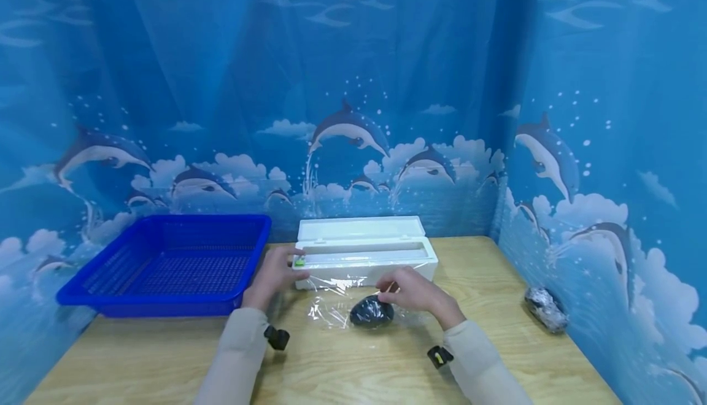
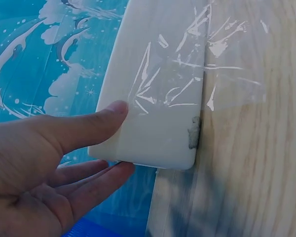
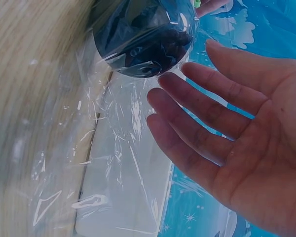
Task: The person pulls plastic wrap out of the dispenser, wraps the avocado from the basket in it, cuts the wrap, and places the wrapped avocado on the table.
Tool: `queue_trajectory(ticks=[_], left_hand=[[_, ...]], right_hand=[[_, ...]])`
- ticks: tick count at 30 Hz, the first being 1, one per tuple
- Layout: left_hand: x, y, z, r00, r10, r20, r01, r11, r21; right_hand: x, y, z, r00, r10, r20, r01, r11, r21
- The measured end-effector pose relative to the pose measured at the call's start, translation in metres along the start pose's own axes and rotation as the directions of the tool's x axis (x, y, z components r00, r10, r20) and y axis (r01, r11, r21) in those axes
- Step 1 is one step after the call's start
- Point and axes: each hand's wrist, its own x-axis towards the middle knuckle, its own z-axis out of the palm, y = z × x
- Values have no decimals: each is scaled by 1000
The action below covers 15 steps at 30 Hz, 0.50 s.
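Note:
A white cling film box [image 1: 364, 275] stands with its lid [image 1: 361, 228] raised, the roll visible inside. My left hand [image 1: 274, 275] holds its left end, thumb on one face and fingers at the other side. From the box, clear cling film [image 1: 331, 310] spreads forward over the table. On the film lies a glossy dark oval thing [image 1: 371, 312], partly covered by film in the right wrist view; its kind does not show. My right hand [image 1: 411, 294] is beside it, fingers extended and spread, fingertips [image 3: 165, 79] right at its edge.
A blue plastic basket [image 1: 160, 307] stands at the left. Near the table's right edge lies a shiny silver-and-dark wrapped bundle [image 1: 545, 310]. A blue dolphin-print curtain [image 1: 353, 55] hangs behind the wooden table [image 1: 320, 374] and along its right side.

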Motion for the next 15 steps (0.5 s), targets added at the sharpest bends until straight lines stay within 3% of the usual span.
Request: queue_trajectory(ticks=[5,15], left_hand=[[3,0,-1,999,-38,7,38,999,-7],[8,-3,1,994,-112,-7,110,987,-118]], right_hand=[[0,-1,0,1000,-15,10,15,1000,3],[4,-3,0,1000,-19,12,19,1000,2]])
